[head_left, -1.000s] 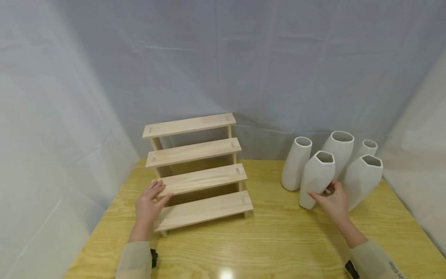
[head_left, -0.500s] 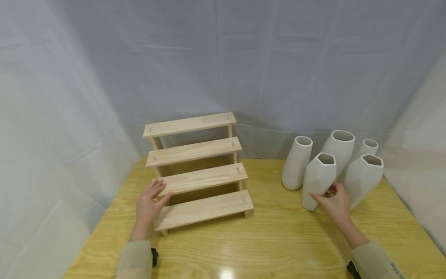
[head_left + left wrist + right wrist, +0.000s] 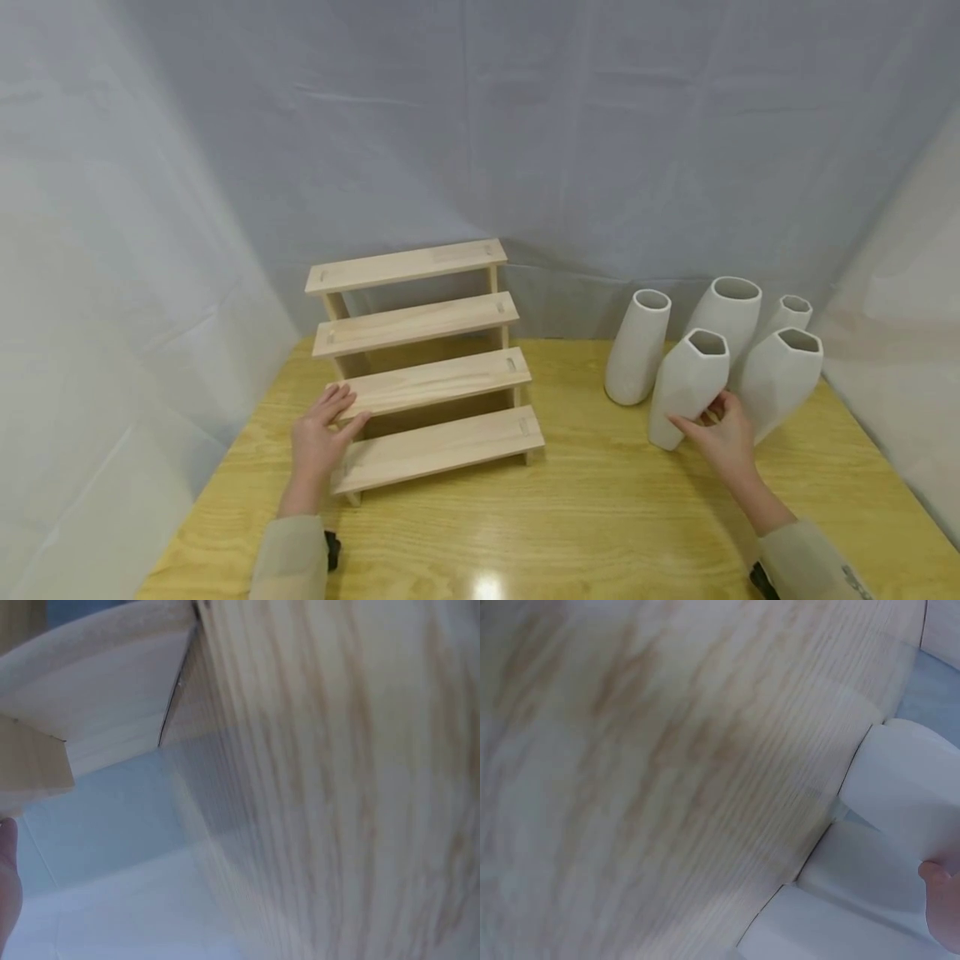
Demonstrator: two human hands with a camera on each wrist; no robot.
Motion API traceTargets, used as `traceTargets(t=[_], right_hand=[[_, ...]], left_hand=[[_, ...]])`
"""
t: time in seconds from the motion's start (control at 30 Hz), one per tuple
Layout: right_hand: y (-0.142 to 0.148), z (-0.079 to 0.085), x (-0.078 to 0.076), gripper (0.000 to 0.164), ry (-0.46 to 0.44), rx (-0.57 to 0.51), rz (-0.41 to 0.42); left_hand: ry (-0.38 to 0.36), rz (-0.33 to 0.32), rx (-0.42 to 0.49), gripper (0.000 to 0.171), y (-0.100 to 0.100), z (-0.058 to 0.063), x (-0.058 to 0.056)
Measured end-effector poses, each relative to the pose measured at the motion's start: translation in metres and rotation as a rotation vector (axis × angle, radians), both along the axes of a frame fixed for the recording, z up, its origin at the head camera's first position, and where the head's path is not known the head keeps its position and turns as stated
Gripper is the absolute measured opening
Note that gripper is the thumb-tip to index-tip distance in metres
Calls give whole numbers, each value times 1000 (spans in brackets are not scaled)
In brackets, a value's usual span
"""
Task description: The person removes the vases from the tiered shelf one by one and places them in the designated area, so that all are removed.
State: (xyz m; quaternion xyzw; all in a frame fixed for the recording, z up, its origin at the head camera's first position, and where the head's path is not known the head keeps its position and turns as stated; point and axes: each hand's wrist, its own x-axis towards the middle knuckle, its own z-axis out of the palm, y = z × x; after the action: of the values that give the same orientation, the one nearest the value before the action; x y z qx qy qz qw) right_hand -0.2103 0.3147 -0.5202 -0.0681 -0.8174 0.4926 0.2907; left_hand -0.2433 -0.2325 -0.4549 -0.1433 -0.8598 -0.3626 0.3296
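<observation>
A white faceted vase (image 3: 686, 387) with a pentagonal mouth stands on the table, leaning slightly right. My right hand (image 3: 726, 437) holds its lower right side, thumb across the front and fingers partly hidden behind. In the right wrist view the thumb (image 3: 945, 904) lies against the white vase (image 3: 904, 780). A stepped wooden rack (image 3: 438, 383) with several plank shelves stands on the left. My left hand (image 3: 318, 442) rests on the left end of its second shelf from the bottom, thumb at the front edge. The left wrist view catches only a bit of that hand (image 3: 7, 881).
Several more white vases stand close around the held one: a round tapered vase (image 3: 637, 350) to its left, a wide-mouthed vase (image 3: 723, 321) behind, a faceted vase (image 3: 780, 379) to its right and a small-mouthed vase (image 3: 791, 315) at the back. Pale cloth (image 3: 525, 150) encloses the wooden table (image 3: 480, 533).
The held vase has shifted slightly right and tilts a little more that way, with my right hand moving along. My left hand and the rack have stayed put.
</observation>
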Motion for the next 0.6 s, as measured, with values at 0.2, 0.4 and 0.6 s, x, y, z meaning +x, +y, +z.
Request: traceTargets(t=[0.2,0.4,0.6], right_hand=[[-1,-1,-1,68,11,-8,28],[-19,28,12,66,28,-50,48],[-36,72,37,65,24,-52,-17]], left_hand=[[-31,-6,-7,39,-2,0,0],[-121,-27,-69,38,-10,6,2],[-90,-20,-20,34,-6,10,9]])
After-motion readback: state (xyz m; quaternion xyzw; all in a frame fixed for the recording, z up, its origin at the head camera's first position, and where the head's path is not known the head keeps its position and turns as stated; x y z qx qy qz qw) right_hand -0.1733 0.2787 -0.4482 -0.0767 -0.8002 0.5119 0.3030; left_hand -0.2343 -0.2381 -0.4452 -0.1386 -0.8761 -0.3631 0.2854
